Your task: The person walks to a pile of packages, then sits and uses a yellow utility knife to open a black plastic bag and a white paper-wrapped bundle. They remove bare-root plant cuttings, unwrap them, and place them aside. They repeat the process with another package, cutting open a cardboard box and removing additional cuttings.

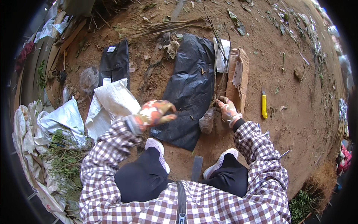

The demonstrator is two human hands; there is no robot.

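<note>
My left hand (156, 113), in a patterned glove and blurred, hovers over the left edge of a black plastic sheet (193, 75) with its thumb and fingers apart. Nothing shows between them. My right hand (227, 108), gloved alike, pinches the base of a bundle of bare, thin plant stems (222, 81). Below that grip is the root end (207, 121), wrapped in clear film, at the sheet's right edge. The stems reach away from me, past a flattened cardboard box (239, 79) and a white packet (222, 54). Part of the right fingers' hold is hidden.
A yellow-handled knife (264, 106) lies on the soil to the right. Left of the sheet are a white woven sack (112, 103) and a folded black bag (114, 61). Cut twigs (162, 28) lie beyond; leafy branches (64, 165) are heaped at left.
</note>
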